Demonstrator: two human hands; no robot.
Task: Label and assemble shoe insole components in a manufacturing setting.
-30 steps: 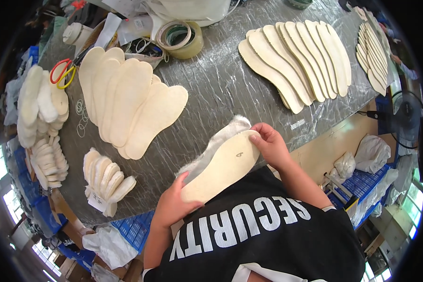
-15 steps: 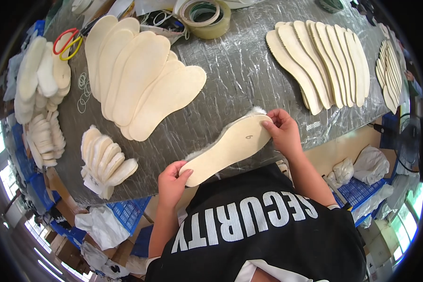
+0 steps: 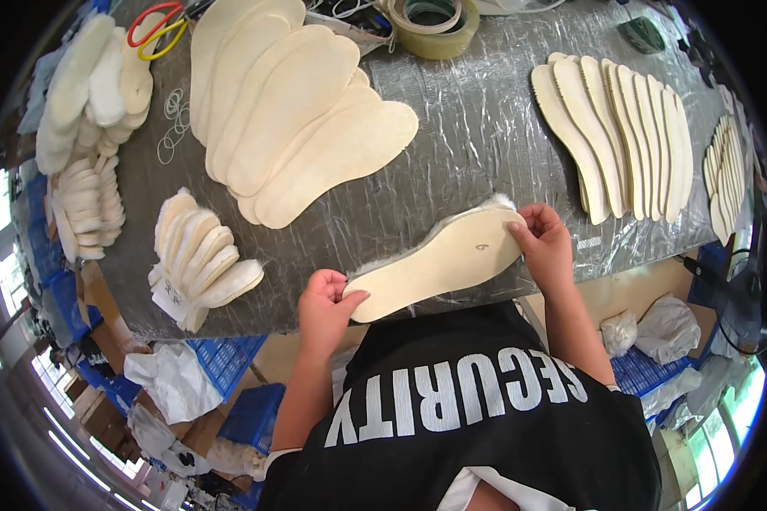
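- The left hand (image 3: 322,307) pinches the narrower end of a cream, flat, foot-shaped insole (image 3: 430,268), its thumb lying on the upper face and its fingers curled at the far edge.
- The right hand (image 3: 545,247) pinches the broader end between thumb and fingers.
- The insole is held slantwise in front of the person's black garment with white lettering (image 3: 460,383), over the near edge of a dark grey desk (image 3: 473,111) covered in wrinkled, shiny film; whether it touches the desk cannot be told.
- A fluffy white layer (image 3: 499,202) shows along the insole's far edge; a small dark mark sits on the smooth face, nearer the right hand.
- Beyond the left hand, a broad fan of large cream insoles (image 3: 298,94) lies overlapping on the desk.
- Near the left hand stands a small bundle of fleecy white insoles (image 3: 198,255), with a white paper tag (image 3: 172,295) at its lower end.
- Beyond the right hand lies a neat overlapping row of cream insoles (image 3: 622,140).
- Scissors with red and yellow handles (image 3: 164,31) lie at the far left, well apart from both hands.
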